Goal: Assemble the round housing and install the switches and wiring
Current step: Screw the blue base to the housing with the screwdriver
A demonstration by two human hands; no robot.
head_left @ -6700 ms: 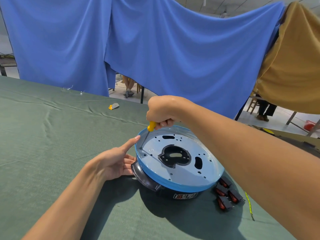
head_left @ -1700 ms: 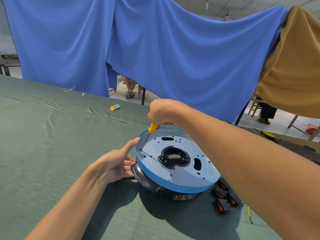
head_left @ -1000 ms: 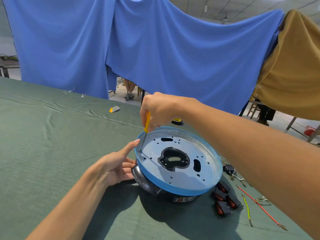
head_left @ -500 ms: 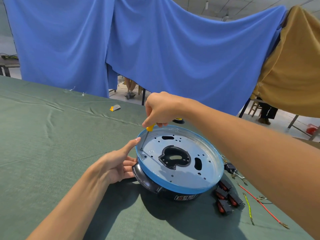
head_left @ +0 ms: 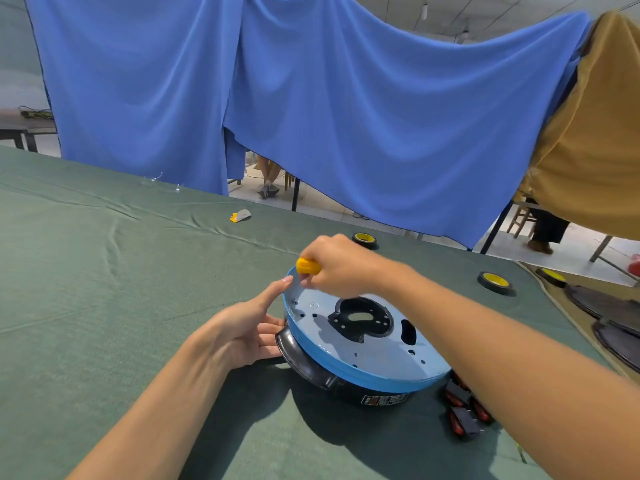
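The round housing [head_left: 367, 351] lies on the green cloth, a blue-rimmed metal plate with holes and a black centre opening, over a black base. My right hand [head_left: 337, 266] grips a yellow-handled screwdriver [head_left: 307, 266] above the plate's far left edge; its shaft is hidden. My left hand [head_left: 251, 327] rests against the housing's left side, fingers on the black base and index finger raised to the blue rim. Several black and red switches [head_left: 462, 408] lie on the cloth at the housing's right.
Three black tape rolls with yellow cores [head_left: 495, 282] sit at the table's far right. A small yellow and grey scrap [head_left: 240, 215] lies far back. Dark round parts [head_left: 609, 306] rest on brown board at the right. Blue curtains hang behind the table.
My right hand has lifted the screwdriver off the screw hole and turned it roughly level, its yellow handle end pointing left. My left hand stays put. The view has shifted.
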